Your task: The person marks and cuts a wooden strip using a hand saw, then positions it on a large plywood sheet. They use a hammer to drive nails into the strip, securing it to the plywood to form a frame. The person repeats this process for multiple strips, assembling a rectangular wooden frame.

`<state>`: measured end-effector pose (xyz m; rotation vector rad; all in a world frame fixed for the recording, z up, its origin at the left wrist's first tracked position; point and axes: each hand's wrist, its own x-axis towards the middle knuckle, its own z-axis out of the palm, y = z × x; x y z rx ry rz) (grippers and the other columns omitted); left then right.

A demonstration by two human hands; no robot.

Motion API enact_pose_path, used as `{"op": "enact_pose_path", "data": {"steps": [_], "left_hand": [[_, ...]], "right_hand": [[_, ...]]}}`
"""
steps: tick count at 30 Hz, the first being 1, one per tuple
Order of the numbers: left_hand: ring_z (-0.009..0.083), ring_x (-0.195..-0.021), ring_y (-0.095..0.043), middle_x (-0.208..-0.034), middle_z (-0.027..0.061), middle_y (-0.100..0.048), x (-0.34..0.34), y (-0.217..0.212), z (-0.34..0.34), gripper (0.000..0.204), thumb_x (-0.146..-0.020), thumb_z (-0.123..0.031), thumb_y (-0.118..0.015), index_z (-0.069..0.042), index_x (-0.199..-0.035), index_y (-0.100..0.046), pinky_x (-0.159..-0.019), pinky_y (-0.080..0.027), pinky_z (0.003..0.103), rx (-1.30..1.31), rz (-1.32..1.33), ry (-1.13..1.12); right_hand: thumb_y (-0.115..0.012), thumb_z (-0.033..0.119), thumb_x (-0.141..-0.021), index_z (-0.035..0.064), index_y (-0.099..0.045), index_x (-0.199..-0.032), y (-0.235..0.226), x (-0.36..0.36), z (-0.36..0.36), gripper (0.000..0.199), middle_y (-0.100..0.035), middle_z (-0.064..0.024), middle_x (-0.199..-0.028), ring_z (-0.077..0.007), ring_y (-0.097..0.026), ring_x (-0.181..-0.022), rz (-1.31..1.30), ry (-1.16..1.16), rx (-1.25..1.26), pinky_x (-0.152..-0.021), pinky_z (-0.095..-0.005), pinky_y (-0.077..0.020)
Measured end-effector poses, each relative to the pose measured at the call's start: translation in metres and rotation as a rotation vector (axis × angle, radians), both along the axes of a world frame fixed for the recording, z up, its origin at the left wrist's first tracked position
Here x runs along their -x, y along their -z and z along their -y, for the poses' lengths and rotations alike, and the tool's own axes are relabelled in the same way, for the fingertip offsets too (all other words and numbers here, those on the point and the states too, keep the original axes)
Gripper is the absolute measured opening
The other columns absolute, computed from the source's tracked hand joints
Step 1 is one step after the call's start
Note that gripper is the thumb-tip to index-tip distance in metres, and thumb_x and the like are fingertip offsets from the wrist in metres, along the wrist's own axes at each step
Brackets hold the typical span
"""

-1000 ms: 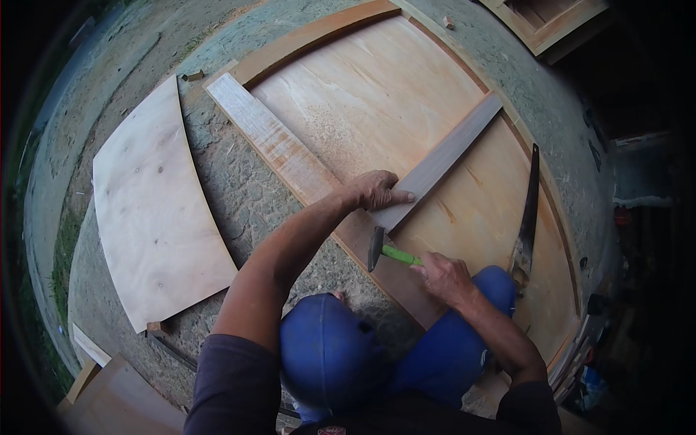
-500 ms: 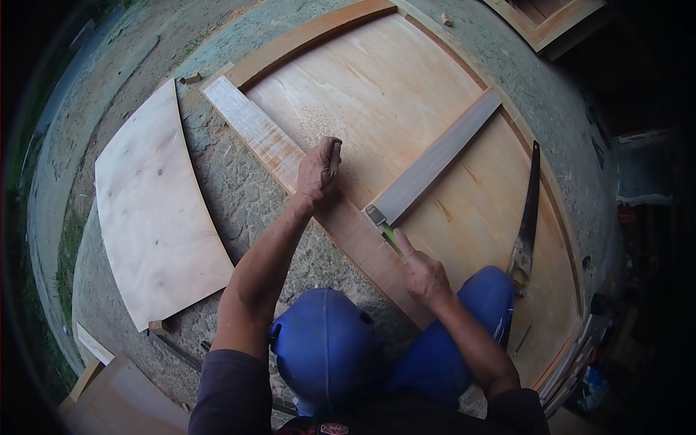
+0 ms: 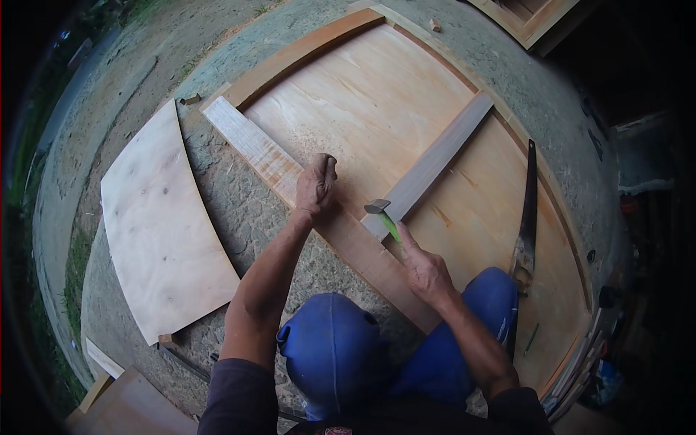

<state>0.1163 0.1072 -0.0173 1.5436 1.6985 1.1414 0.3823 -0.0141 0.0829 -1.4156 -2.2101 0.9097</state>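
My right hand [image 3: 425,272] grips a hammer [image 3: 389,226] by its green handle. The metal head hangs over the near end of a grey-brown crosspiece [image 3: 438,159], close to where that piece meets a long plank [image 3: 384,270]. My left hand [image 3: 317,186] is closed in a fist over the plank's inner edge, with the thumb side up. Whatever its fingers hold, if anything, is hidden. Plank and crosspiece lie on a large pale plywood panel [image 3: 333,87] framed with wooden strips. Sawdust is scattered on the panel beyond my left hand.
A handsaw [image 3: 525,225] lies on the panel at right, beside my blue-clad knee [image 3: 489,301]. A green pencil-like stick [image 3: 531,338] is near it. A loose plywood sheet [image 3: 167,225] rests on the rough concrete [image 3: 217,167] at left. Another wooden frame [image 3: 525,29] stands at the far right.
The hammer head has shifted away from the crosspiece's near end, baring that end. My left hand keeps its place on the plank. The whole view has tilted slightly.
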Motion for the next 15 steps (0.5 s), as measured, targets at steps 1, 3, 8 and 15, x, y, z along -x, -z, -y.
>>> {"op": "enact_pose_path", "data": {"steps": [1,3,8,15], "left_hand": [[0.0355,-0.074,-0.067,-0.075,0.0149,-0.065,0.000,0.000,0.000,0.022,-0.106,-0.028,-0.047,-0.008,-0.101,-0.056,-0.067,-0.050,0.045,0.000,0.004,-0.009],[0.0350,-0.074,-0.067,-0.075,0.0148,-0.065,-0.001,0.000,0.002,0.023,-0.106,-0.028,-0.047,-0.007,-0.101,-0.055,-0.068,-0.050,0.044,0.008,0.015,-0.017],[0.0334,-0.074,-0.067,-0.075,0.0144,-0.065,-0.002,0.000,-0.002,0.025,-0.106,-0.030,-0.046,-0.007,-0.100,-0.055,-0.068,-0.050,0.043,-0.006,0.035,-0.001],[0.0289,-0.072,-0.066,-0.075,0.0138,-0.065,0.000,0.002,0.002,0.028,-0.107,-0.030,-0.044,-0.005,-0.101,-0.056,-0.067,-0.050,0.040,0.014,0.001,0.008]], "right_hand": [[-0.053,0.011,-0.098,0.0124,-0.035,-0.155,-0.004,0.000,0.003,0.060,-0.064,-0.0266,-0.076,-0.0428,-0.067,-0.072,-0.055,-0.008,-0.045,-0.061,-0.0507,-0.0516],[-0.053,0.012,-0.098,0.0133,-0.035,-0.155,-0.011,0.005,0.009,0.060,-0.064,-0.0272,-0.078,-0.0431,-0.067,-0.073,-0.222,-0.008,-0.278,-0.062,-0.0509,-0.0517],[-0.054,0.008,-0.096,0.0132,-0.036,-0.155,0.012,-0.004,0.010,0.062,-0.066,-0.0245,-0.080,-0.0388,-0.069,-0.071,0.161,-0.013,0.076,-0.060,-0.0440,-0.0539],[-0.054,0.003,-0.092,0.0131,-0.036,-0.155,0.016,0.000,0.024,0.066,-0.066,-0.0252,-0.081,-0.0395,-0.068,-0.071,-0.126,0.027,-0.178,-0.062,-0.0441,-0.0541]]}}
